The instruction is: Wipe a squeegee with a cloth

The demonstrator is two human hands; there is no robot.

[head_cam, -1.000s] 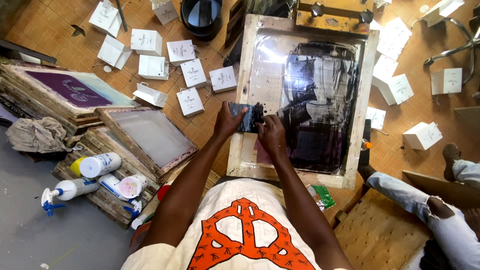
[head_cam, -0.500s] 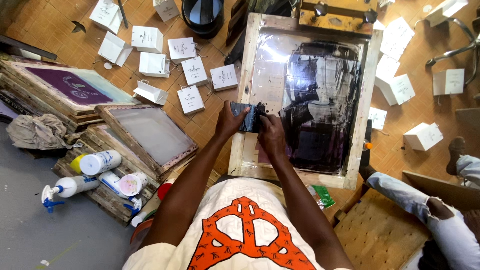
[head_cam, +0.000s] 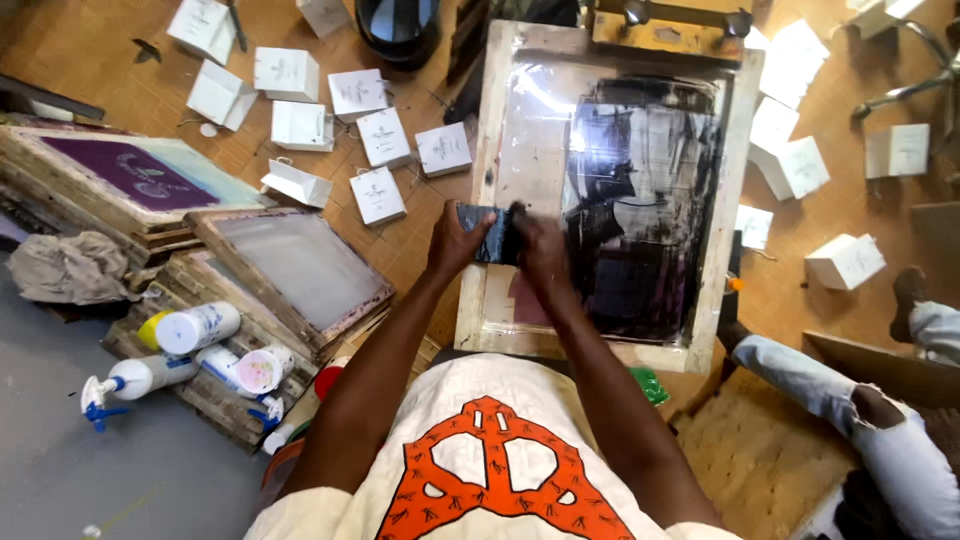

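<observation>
Squeegee (head_cam: 487, 234), gripped by left hand (head_cam: 455, 243) and right hand (head_cam: 541, 250), remains at the screen frame's (head_cam: 493, 150) left edge.

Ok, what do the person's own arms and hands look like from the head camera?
Both arms are bare, with no sleeves reaching the forearms. The left hand and right hand wear no gloves, and no rings or watch can be made out. The cream shirt carries an orange emblem.

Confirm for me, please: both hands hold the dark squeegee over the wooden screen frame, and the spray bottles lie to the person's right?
Not quite. In the head view both hands hold the dark squeegee over the wooden screen frame, but the spray bottles lie to the person's left.
</observation>
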